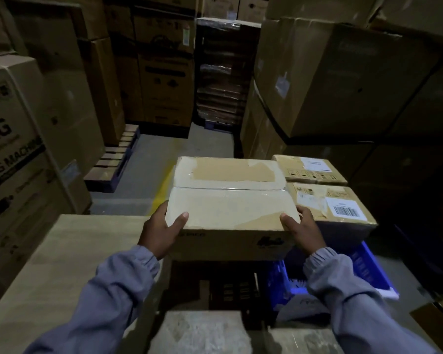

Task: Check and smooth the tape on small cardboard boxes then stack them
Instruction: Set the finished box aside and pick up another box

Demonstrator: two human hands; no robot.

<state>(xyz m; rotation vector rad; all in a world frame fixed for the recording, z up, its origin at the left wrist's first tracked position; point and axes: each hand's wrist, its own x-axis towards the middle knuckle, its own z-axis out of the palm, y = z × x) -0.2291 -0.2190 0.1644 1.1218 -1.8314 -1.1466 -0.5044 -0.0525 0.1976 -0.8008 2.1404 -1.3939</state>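
Free floor aisle (pixel 164 149) ahead, narrow; walled left by LG washing machine carton (pixel 10 139), right by stacked cartons (pixel 330 80), closed at far end by wrapped pallet stack (pixel 223 80). Two labelled boxes (pixel 333 203) just right of taped box (pixel 228 195); blue crate (pixel 368 267) below them. Carton top (pixel 62 264) filling near left.
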